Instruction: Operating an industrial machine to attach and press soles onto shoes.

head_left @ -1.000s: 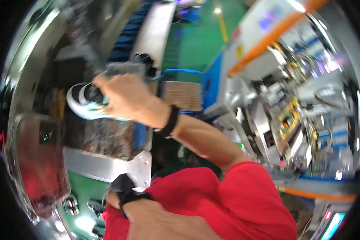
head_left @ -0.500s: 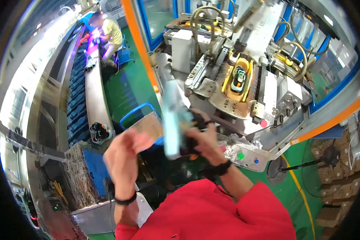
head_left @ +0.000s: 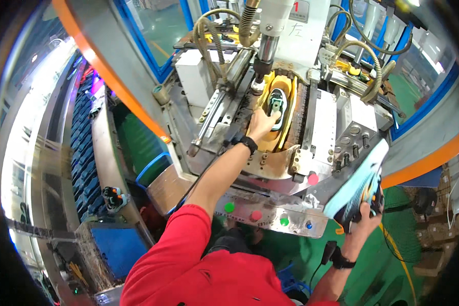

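My left hand grips dark shoe seated in yellow mould of press. Right hand clasps light-blue shoe by heel. Shoes look light, soles flexible, best held at heel.

Small white rect. label w/ red mark atop machine head, top centre.

2 shoes: 1 in press, 1 held; 5 buttons; 2 wristbands

The yellow mould cradle lies open toward the person; the press column overhangs its far end; grey blocks wall its right side.
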`<state>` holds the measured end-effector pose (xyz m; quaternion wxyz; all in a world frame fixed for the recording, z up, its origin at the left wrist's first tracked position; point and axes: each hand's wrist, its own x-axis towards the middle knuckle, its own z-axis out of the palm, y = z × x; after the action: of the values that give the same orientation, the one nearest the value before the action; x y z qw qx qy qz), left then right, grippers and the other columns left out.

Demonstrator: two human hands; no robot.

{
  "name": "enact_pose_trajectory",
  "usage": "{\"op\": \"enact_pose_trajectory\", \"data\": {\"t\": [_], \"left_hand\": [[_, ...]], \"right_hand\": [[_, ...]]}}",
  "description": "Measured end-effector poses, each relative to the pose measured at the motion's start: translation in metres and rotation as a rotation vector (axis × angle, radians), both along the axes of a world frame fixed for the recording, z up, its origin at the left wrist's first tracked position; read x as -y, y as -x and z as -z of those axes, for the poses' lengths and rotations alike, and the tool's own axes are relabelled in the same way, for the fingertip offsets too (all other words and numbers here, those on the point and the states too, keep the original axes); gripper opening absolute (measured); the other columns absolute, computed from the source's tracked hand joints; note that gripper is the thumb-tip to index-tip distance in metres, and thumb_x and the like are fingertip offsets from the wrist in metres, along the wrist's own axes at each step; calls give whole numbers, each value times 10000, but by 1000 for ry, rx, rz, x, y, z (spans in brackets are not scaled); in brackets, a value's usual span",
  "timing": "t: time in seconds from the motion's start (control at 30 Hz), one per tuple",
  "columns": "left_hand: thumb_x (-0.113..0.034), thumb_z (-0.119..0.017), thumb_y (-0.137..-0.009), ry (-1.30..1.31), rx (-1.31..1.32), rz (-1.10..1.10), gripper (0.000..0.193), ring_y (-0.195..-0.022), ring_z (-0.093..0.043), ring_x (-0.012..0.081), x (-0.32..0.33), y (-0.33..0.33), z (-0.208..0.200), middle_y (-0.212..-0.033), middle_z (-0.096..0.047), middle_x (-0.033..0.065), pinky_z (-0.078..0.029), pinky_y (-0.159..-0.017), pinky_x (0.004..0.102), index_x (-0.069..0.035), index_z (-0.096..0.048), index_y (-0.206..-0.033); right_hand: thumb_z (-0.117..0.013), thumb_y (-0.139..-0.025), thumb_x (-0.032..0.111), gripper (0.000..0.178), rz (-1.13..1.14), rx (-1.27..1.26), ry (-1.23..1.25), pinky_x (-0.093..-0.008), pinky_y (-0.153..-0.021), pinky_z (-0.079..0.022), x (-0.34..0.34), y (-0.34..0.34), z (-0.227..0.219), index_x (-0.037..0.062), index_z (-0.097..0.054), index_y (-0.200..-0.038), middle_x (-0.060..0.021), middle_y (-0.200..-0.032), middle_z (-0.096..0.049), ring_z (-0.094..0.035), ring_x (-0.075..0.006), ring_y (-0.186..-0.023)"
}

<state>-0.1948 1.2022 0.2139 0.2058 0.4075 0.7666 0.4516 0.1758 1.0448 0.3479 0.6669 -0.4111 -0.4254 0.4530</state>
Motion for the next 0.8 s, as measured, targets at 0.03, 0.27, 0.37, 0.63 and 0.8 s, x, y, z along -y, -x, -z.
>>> {"op": "enact_pose_trajectory", "data": {"t": [0.03,0.27,0.37,0.63,0.8], "left_hand": [[-440,-763,-716,19,-101,-20,804,-1013,-635,414,-13,-13,4,-1117,-630,297,-511,-874,449,111,-490,-1234],[-150,-664,-763,220,-82,-10,607,-1053,-598,434,-69,-20,7,-1092,-607,324,-486,-919,473,87,-393,-1252],[-68,-646,-741,135,76,-22,388,-948,-656,393,-55,2,8,-1022,-655,270,-523,-843,441,93,-542,-1078],[-119,-657,-885,18,1335,294,261,-825,-664,168,158,38,-84,-986,-672,67,-562,-721,341,8,-601,-1105],[-46,-679,-838,-128,1252,66,560,-1044,-595,153,310,66,-111,-1190,-586,95,-484,-931,301,65,-446,-1335]], "right_hand": [[-714,-772,88,598,53,36,8,-324,-939,-457,1,-7,-1,-36,-491,-1313,-81,-1188,-570,-573,-175,-1035],[-651,-767,23,542,261,347,76,-312,-916,-464,-26,-18,-8,-23,-528,-1293,-96,-1154,-598,-586,-172,-1001],[-667,-806,52,447,201,496,105,-290,-840,-472,-85,-6,-13,-29,-572,-1236,-71,-1112,-620,-579,-133,-946],[-763,-681,286,513,-211,1215,159,-337,-773,-508,-254,168,-26,-71,-624,-1022,-186,-931,-669,-656,-249,-843],[-727,-708,276,454,-350,1426,289,-392,-870,-522,-276,288,39,-69,-655,-993,-253,-1069,-668,-668,-341,-995]]}}
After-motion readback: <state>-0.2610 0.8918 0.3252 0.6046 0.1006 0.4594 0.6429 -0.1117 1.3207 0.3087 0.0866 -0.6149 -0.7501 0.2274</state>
